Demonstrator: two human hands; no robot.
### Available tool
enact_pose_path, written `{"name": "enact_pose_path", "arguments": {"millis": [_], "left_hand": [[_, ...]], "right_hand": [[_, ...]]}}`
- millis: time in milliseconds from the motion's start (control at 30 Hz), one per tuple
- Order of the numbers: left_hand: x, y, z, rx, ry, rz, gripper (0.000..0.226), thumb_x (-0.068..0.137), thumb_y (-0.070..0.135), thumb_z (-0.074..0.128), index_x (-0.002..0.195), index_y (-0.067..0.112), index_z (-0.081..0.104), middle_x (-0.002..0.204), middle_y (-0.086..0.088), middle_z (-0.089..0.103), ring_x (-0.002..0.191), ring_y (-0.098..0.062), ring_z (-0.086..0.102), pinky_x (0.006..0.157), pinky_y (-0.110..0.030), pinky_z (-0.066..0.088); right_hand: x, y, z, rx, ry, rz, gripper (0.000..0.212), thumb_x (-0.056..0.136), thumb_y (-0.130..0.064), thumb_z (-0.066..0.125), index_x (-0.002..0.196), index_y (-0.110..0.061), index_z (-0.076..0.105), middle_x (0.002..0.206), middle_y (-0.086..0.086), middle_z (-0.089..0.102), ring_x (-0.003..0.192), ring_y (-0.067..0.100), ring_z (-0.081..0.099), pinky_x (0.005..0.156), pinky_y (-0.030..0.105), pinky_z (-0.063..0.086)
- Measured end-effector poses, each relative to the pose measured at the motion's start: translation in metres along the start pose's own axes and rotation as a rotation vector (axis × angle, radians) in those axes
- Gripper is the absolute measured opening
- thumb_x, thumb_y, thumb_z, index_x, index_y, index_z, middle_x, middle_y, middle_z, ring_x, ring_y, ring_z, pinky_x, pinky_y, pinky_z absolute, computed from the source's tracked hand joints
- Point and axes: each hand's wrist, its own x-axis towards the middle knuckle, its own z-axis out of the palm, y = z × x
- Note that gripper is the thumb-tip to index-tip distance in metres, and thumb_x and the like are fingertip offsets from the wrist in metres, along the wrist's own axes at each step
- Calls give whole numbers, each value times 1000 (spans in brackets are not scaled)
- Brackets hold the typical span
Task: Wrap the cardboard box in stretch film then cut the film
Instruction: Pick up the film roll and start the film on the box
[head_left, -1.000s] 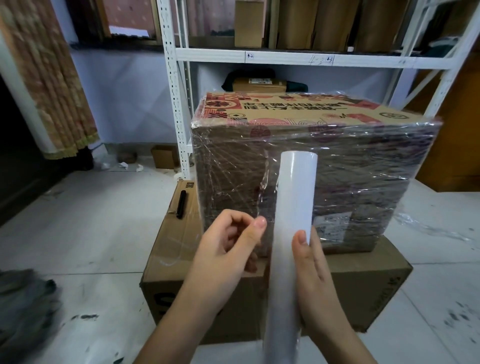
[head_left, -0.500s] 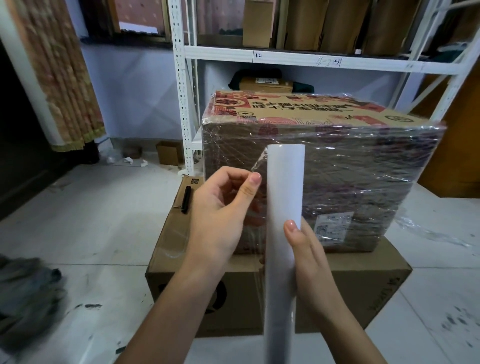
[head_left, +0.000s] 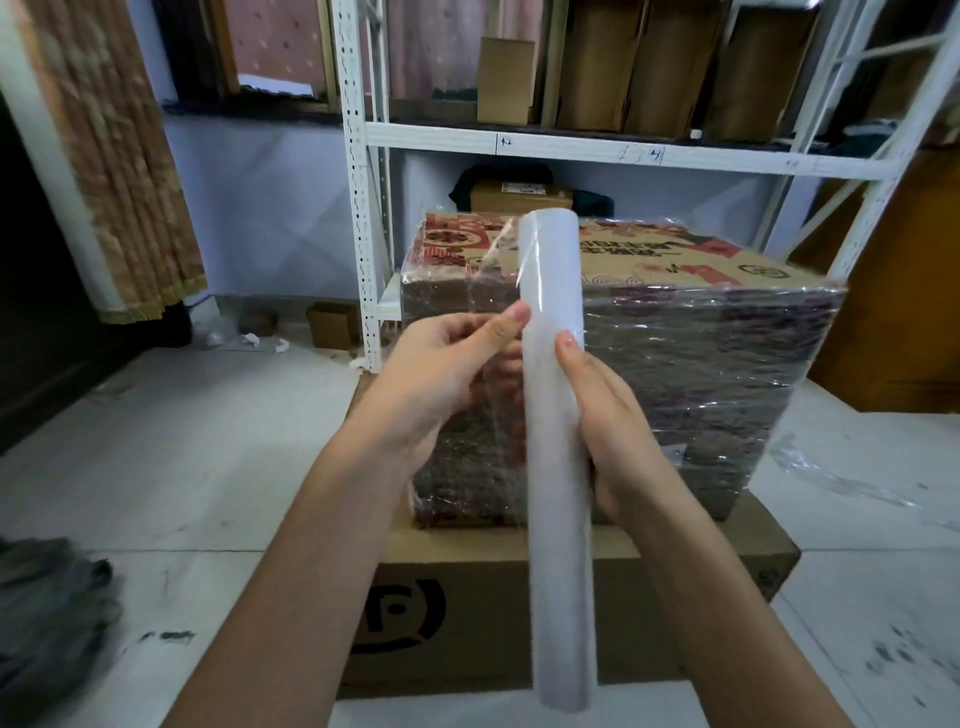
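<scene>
Stretch film roll held upright in front of me, long axis near vertical, between me and the wrapped cardboard box. The box sits straight ahead on a larger carton on the floor, film already over its near face. My right hand curls round the roll's middle from the right. My left hand is just left of the roll, thumb and fingers pinching the loose film edge. Next, I judge: pull film leftward toward the box.

Storeroom: white metal shelving at 12 o'clock holds cardboard cartons; more boxes on tiled floor.
</scene>
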Motion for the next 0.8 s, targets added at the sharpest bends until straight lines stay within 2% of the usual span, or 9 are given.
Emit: {"name": "enact_pose_path", "arguments": {"millis": [33,100,200,267,367,467,633,800], "left_hand": [[1,-1,1,-17,-25,-30,29,64,35,69,82,12,70,72,1,69,71,-12,65,75,-31,56],[1,-1,1,-37,-26,-38,23,67,29,71,84,14,72,76,-1,71,73,-13,65,76,-32,54],[3,0,-2,-71,32,-8,7,78,15,66,83,15,71,74,2,70,72,-9,66,69,-28,52],[3,0,-1,-75,66,15,7,83,12,63,80,16,69,69,4,68,67,-6,65,64,-25,51],[3,-6,-3,6,111,71,8,84,12,63,80,17,68,69,4,67,71,-10,64,67,-29,52],[-2,-9,-12,34,113,68,7,84,11,63,83,14,69,67,3,65,67,-11,63,60,-29,55],[-7,-8,-24,-14,119,52,8,84,7,61,84,9,69,61,2,62,56,-8,58,47,-24,52],[-7,-5,-28,-71,150,28,12,89,7,58,84,8,69,61,1,61,53,-7,57,44,-23,49]], "right_hand": [[3,-7,-1,65,-19,47,45,93,-47,42,93,-9,68,77,13,65,72,21,59,70,36,49],[8,-17,-5,127,-88,108,48,88,-46,41,93,-5,65,76,10,63,72,22,57,72,37,48],[13,-25,-14,68,-157,104,58,75,-47,44,109,-4,63,91,14,66,83,25,60,83,47,50],[13,-27,-18,38,-153,54,50,78,-44,50,111,-9,64,98,13,67,89,26,62,88,48,50],[11,-23,-23,-23,-124,-38,33,80,-40,63,104,-18,63,98,2,70,90,17,66,81,36,55],[8,-13,-23,-104,-124,-93,35,74,-43,56,104,-25,57,97,-6,67,87,7,67,71,23,55],[7,-2,-11,-73,-171,-75,42,71,-50,51,105,-25,55,93,-5,64,84,8,63,72,26,55],[7,-2,-3,-48,-131,-141,35,71,-50,51,95,-26,58,79,-10,64,72,3,62,64,20,53]]}}
